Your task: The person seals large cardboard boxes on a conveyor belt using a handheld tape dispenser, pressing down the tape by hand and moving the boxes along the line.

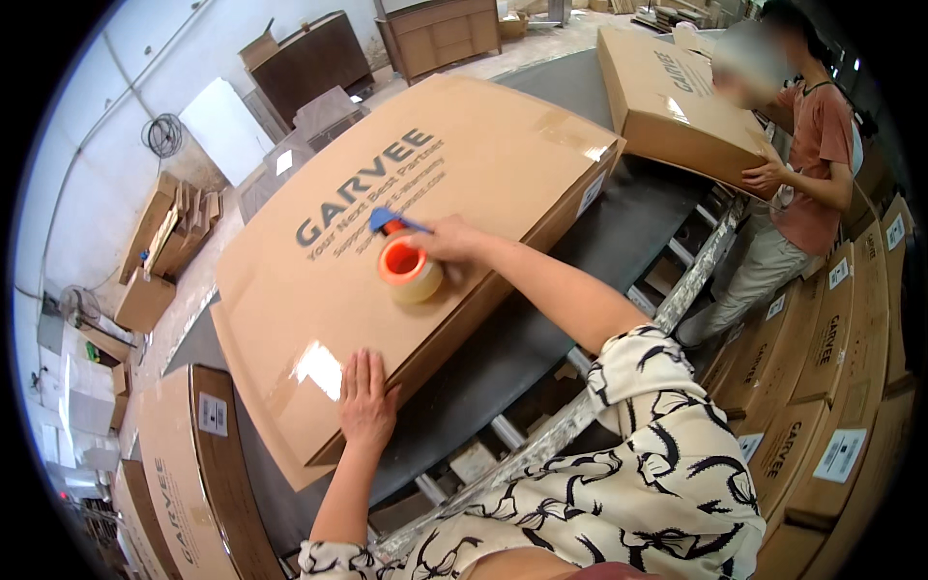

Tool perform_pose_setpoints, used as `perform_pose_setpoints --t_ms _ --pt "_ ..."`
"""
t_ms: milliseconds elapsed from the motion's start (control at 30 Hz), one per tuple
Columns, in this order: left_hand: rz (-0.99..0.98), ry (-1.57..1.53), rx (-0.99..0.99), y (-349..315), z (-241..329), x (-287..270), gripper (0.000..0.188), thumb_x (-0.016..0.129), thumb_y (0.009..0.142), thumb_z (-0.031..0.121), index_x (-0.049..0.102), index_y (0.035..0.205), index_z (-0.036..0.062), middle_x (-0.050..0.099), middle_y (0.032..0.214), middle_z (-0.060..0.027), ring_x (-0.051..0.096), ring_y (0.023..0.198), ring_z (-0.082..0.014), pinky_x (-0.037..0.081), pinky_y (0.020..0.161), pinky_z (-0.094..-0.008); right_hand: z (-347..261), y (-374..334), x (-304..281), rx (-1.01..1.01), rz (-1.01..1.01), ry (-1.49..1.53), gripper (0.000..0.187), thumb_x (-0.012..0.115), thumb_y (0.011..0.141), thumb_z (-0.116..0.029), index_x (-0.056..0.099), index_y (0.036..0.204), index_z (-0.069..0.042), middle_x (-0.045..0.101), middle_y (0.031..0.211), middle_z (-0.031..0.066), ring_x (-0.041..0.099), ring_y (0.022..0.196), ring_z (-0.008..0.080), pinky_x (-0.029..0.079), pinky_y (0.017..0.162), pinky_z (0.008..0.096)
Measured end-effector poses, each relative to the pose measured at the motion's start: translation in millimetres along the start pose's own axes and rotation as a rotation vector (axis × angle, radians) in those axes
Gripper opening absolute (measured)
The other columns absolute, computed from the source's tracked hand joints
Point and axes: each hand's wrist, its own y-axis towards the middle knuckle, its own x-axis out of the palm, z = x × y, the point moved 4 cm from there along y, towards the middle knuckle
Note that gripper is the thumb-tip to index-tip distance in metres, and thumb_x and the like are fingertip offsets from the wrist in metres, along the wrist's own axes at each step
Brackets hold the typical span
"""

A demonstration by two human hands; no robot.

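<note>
A large flat cardboard box [483,184] lies before me, dark lettering printed across its top. My right hand [449,242] grips a blue tape dispenser [387,220] above the middle of the box. On the dispenser sits a roll of clear tape [411,274] with an orange core. Fingers stretched out, my left hand [367,396] rests flat on the box's near edge. Shiny clear tape [317,369] lies on the box top beside the left fingertips, and another taped patch [570,133] shows near the far right corner. At the left end a cardboard flap [253,406] sticks out.
The box rests on a dark conveyor belt [425,449] with a worn metal rail [691,280]. At the right a co-worker [817,145] handles another box [667,106]. Stacked cartons [822,338] stand at the right, more cartons [184,474] at the lower left.
</note>
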Motion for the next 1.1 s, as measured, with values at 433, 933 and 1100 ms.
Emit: perform_pose_setpoints --t_ms 433,933,1100 --pt "-0.058 -0.019 0.025 4.2 12.4 1.9 0.048 0.055 0.09 0.03 0.044 0.134 0.0132 0.04 0.138 -0.0277 0.04 0.126 -0.0482 0.033 0.104 -0.0547 269.2 4.3 -272.2 0.443 0.596 -0.701 0.063 0.027 0.097 -0.049 0.041 0.137 -0.002 0.034 0.144 0.0235 0.032 0.133 0.0398 0.028 0.108 0.0456" --pt "0.06 0.027 -0.188 -2.7 14.3 -8.1 0.068 0.075 0.071 0.042 0.053 0.128 0.0142 0.044 0.133 -0.016 0.042 0.121 -0.0355 0.035 0.099 -0.0476 227.9 -2.3 -282.2 0.783 0.538 -0.604 0.081 0.027 0.089 -0.065 0.059 0.12 0.002 0.054 0.127 0.0257 0.049 0.122 0.0375 0.039 0.1 0.044" --pt "0.058 0.038 -0.195 -22.7 -15.0 -18.3 0.067 0.072 0.074 0.046 0.052 0.128 0.0115 0.043 0.133 -0.0177 0.043 0.119 -0.0369 0.035 0.097 -0.0474 222.7 -78.2 -245.9 0.798 0.554 -0.658 0.08 0.023 0.092 -0.061 0.064 0.107 0.006 0.06 0.111 0.0298 0.056 0.108 0.0435 0.043 0.094 0.0475"
